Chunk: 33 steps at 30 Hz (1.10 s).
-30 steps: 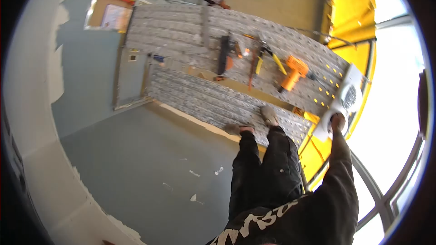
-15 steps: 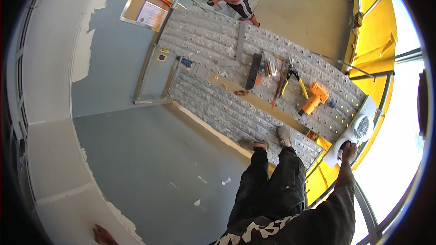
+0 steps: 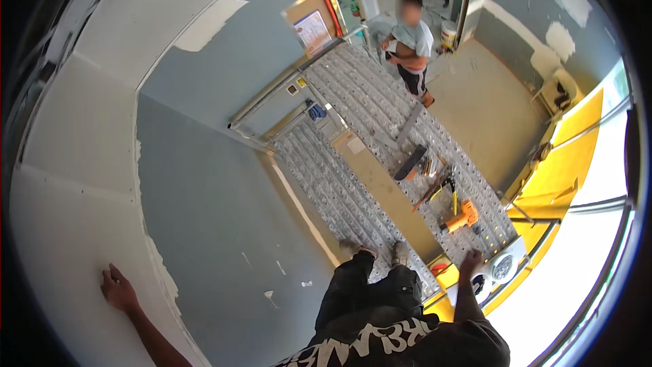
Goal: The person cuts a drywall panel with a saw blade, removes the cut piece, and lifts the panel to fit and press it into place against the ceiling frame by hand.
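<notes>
My left hand (image 3: pixel 119 291) is raised at the lower left against the white ceiling panel (image 3: pixel 75 231), fingers partly spread. On the right, my right hand (image 3: pixel 471 264) is curled just above a white tub with dark contents (image 3: pixel 480 288); whatever its fingers hold is hidden. Beside that tub stands a round white tub of silvery screws (image 3: pixel 503 267). An orange cordless drill (image 3: pixel 463 217) lies on the metal scaffold deck (image 3: pixel 360 92). Yellow-handled snips (image 3: pixel 454 190) and a black-bladed tool (image 3: pixel 410 162) lie farther along.
My feet stand on a lower metal plank (image 3: pixel 319 177), with a gap between it and the upper deck. A co-worker (image 3: pixel 411 44) stands on the floor beyond the deck, and other people are farther back. Yellow sheeting (image 3: pixel 577 122) and bright windows line the right side.
My view has swung, bringing more of the room and the co-worker into sight. My right hand has lifted out of the tub. My left hand shows farther up along the panel.
</notes>
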{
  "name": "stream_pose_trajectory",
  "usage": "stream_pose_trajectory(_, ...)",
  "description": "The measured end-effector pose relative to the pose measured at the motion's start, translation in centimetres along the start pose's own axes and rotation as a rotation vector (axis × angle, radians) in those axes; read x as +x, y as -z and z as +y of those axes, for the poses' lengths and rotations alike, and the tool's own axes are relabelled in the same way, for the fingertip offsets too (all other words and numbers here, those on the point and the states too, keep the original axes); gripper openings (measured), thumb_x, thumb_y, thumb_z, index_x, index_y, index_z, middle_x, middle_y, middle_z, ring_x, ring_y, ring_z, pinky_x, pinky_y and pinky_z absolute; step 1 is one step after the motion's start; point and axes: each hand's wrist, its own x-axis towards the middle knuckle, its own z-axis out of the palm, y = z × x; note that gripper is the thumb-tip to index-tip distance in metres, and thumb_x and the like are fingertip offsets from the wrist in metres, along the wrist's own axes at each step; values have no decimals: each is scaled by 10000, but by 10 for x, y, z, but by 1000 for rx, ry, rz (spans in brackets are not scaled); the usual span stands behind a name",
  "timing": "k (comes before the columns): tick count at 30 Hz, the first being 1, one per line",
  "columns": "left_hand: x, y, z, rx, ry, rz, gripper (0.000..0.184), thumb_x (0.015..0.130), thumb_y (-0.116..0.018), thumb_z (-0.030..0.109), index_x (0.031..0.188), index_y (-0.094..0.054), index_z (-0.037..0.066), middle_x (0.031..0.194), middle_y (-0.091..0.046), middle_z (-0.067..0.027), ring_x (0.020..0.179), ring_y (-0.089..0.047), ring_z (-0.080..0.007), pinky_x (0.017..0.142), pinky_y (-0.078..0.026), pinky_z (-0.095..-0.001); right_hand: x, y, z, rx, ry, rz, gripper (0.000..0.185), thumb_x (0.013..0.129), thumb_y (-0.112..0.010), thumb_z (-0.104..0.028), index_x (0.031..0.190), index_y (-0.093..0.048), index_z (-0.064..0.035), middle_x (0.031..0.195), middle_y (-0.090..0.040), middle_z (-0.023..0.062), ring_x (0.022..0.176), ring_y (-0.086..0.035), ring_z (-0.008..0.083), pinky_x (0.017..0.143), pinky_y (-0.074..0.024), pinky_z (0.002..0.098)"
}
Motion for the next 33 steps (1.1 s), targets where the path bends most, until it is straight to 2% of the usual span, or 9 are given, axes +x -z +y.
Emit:
stream_pose_trajectory(7,17,-8,30,-123,150,345,406,1036,-522,393,750,-564,108,609,-571,-64,571,-587,-272,537,-456,-439,-53,-26,-445,674,253,-538,140,868,-632,-123,946,-641,-7,809,-648,115,766,-619,201,711,-508,364)
stream_pose_trajectory(10,31,-13,43,-132,196,559,453,1004,-583,424,675,-544,115,532,-513,-27,450,-511,-232,479,-404,-397,-114,-11,-594,755,676,-714,149,834,-711,-84,946,-649,-8,829,-661,88,777,-642,173,741,-521,338)
stream_pose_trajectory(13,26,-13,37,-248,435,298,439,1009,-532,490,771,-609,129,639,-607,-27,630,-614,-253,631,-485,-427,-189,18,-708,1036,1003,-995,116,826,-709,-41,899,-621,-18,849,-631,86,782,-654,184,723,-538,313)
stream_pose_trajectory(14,25,-15,38,-315,393,507,441,1017,-558,407,696,-554,105,570,-522,-8,482,-503,-158,493,-404,-349,-212,34,-735,1079,1046,-1113,130,834,-706,-53,914,-606,-29,856,-627,75,813,-678,186,746,-562,313)
stream_pose_trajectory(17,18,14,30,-698,704,306,444,1031,-525,393,719,-545,77,616,-515,-16,548,-493,-99,504,-397,-313,-271,65,-793,1187,1253,-1217,174,801,-719,-102,908,-589,-57,850,-612,68,771,-645,213,719,-544,346)
stream_pose_trajectory(20,15,13,21,-880,446,240,453,1043,-499,364,703,-480,65,639,-456,-19,573,-449,-85,514,-368,-277,-316,84,-826,1316,1407,-1214,158,816,-707,-106,917,-594,-62,840,-620,71,761,-657,223,700,-536,368)
stream_pose_trajectory(24,28,13,13,-1654,639,-298,404,1059,-448,377,760,-461,105,656,-387,6,610,-438,-156,583,-399,-346,-356,87,-845,1334,1632,-1234,122,805,-689,-108,883,-602,-75,822,-620,65,733,-641,255,669,-512,396)
stream_pose_trajectory(29,30,0,39,-2084,897,-603,342,1045,-483,289,760,-428,110,703,-415,6,647,-444,-95,568,-379,-282,-370,81,-853,1255,2033,-816,105,775,-666,-173,825,-604,-104,774,-596,45,701,-616,240,636,-474,391)
stream_pose_trajectory(33,16,-21,49,-1583,-46,-407,249,1041,-472,271,901,-509,68,779,-480,-25,706,-506,-141,646,-459,-318,-374,63,-856,1128,2155,-739,178,771,-672,-257,854,-615,-110,804,-603,34,699,-618,217,665,-460,383)
